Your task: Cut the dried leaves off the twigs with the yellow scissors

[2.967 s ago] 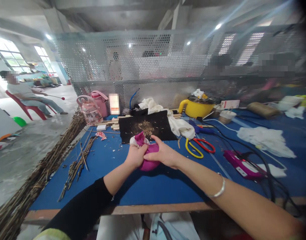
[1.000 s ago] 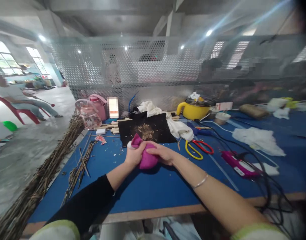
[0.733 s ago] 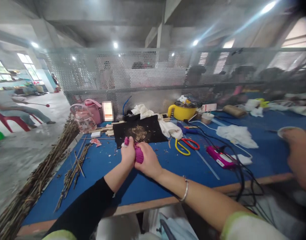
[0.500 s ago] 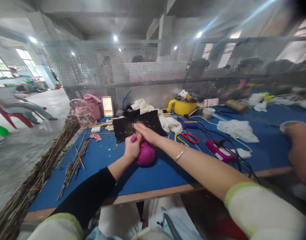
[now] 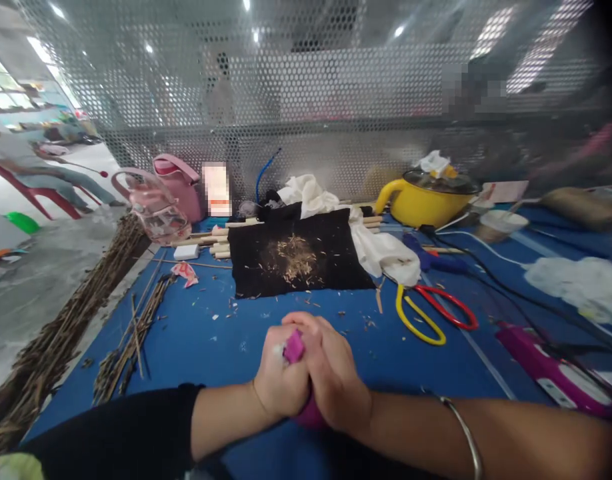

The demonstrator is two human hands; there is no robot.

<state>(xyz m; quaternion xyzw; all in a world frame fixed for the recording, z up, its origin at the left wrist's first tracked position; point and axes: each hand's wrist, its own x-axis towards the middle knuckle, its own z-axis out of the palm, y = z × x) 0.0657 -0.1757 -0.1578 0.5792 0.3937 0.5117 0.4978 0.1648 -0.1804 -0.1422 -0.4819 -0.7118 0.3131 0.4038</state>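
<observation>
My left hand (image 5: 281,377) is closed round the neck of a magenta rounded bundle (image 5: 312,412). A short magenta end pokes out above that fist, while the body of the bundle hangs below, mostly covered by my hands. My right hand (image 5: 339,377) wraps against the left fist and the bundle from the right, its fingers folded over. Just beyond both hands lies a black cloth (image 5: 251,263) strewn with straw-coloured bits (image 5: 292,259). Scissors (image 5: 419,327) with one yellow and one red handle lie to the right of the cloth.
Dry stems (image 5: 131,340) lie at left on the blue table (image 5: 226,360). Behind stand a pink bottle (image 5: 159,210), a pink bag (image 5: 179,190) and a yellow pot (image 5: 426,203). A magenta device (image 5: 551,367) with black cables lies at right.
The view has tilted down and come closer. My right hand, stretched flat past the left fist before, is now folded round it and the bundle. Both hands sit nearer to me, off the cloth.
</observation>
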